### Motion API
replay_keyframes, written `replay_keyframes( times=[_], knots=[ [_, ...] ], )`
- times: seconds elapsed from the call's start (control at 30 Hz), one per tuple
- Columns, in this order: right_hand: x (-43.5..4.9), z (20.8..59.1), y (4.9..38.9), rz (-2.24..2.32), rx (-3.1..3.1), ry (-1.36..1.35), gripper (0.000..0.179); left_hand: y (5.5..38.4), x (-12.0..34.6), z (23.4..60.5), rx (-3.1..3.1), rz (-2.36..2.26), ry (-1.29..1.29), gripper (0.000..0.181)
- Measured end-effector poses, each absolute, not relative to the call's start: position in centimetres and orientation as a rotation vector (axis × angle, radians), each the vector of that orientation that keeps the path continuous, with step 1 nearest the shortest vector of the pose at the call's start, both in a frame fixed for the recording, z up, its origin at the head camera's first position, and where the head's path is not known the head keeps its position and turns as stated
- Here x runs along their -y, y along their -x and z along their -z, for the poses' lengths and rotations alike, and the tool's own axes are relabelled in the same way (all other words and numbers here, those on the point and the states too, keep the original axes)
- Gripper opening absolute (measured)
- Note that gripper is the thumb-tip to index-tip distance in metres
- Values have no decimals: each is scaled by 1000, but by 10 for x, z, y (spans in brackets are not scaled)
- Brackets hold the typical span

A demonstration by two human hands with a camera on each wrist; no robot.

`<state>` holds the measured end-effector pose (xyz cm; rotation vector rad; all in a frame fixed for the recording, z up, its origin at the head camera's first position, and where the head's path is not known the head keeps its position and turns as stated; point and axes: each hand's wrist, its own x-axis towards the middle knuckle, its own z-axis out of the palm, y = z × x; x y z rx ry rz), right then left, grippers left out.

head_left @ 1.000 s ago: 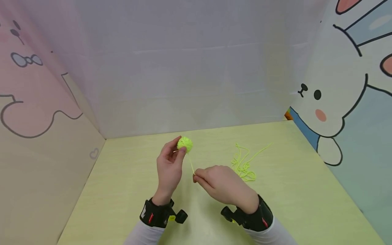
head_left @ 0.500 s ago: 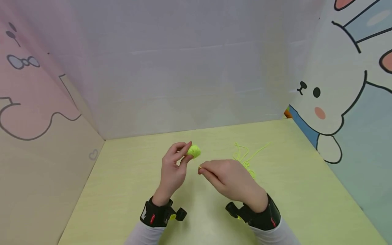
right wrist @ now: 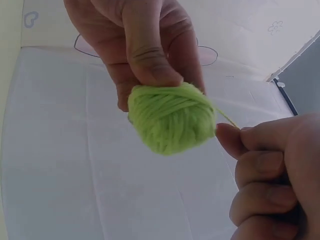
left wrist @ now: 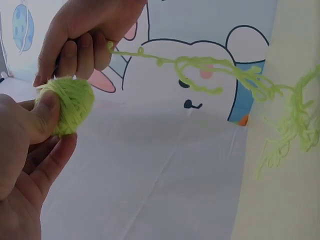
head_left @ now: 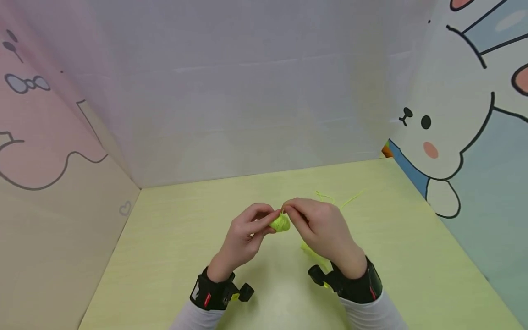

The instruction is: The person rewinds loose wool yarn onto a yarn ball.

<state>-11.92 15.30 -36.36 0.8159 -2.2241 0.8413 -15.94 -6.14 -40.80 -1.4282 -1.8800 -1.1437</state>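
Observation:
A small ball of bright yellow-green yarn (head_left: 281, 223) is held above the table by my left hand (head_left: 246, 233). In the left wrist view the thumb lies across the ball (left wrist: 75, 107) and the fingers support it from behind and below. Close beside it, my right hand (head_left: 323, 227) pinches the yarn strand (right wrist: 227, 118) between thumb and forefinger, its other fingers curled in. That strand runs taut and short from the ball to the fingertips. Past the right hand, loose yarn (left wrist: 220, 65) trails in loops toward the table.
The tangled pile of loose yarn (head_left: 350, 199) is partly hidden behind the right hand and forearm. The pale wooden table (head_left: 185, 229) is bounded by a white backdrop (head_left: 255, 114) behind and printed cartoon sheets on both sides. Both wrists wear black camera straps.
The left hand has moved right and slightly nearer with the ball, turning it. The right hand has swung from below the ball to its upper right, drawing loose yarn up toward itself.

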Motion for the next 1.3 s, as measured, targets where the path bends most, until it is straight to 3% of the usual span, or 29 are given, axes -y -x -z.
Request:
replay_keyframes(
  times=[0.43, 0.67, 0.97, 1.3],
  knots=[
    [-145, 370, 126, -905, 2463, -809, 15, 152, 70, 403, 1713, 1735, 1384, 40],
    [-128, 377, 128, -839, 2662, -854, 15, 145, 75, 397, 1691, 2059, 1064, 41],
    [-107, 382, 118, -750, 2741, -1040, 20, 156, 79, 402, 1720, 2042, 594, 36],
    [-110, 376, 110, -679, 2670, -1122, 18, 156, 77, 393, 1817, 1842, 529, 38]
  ],
)
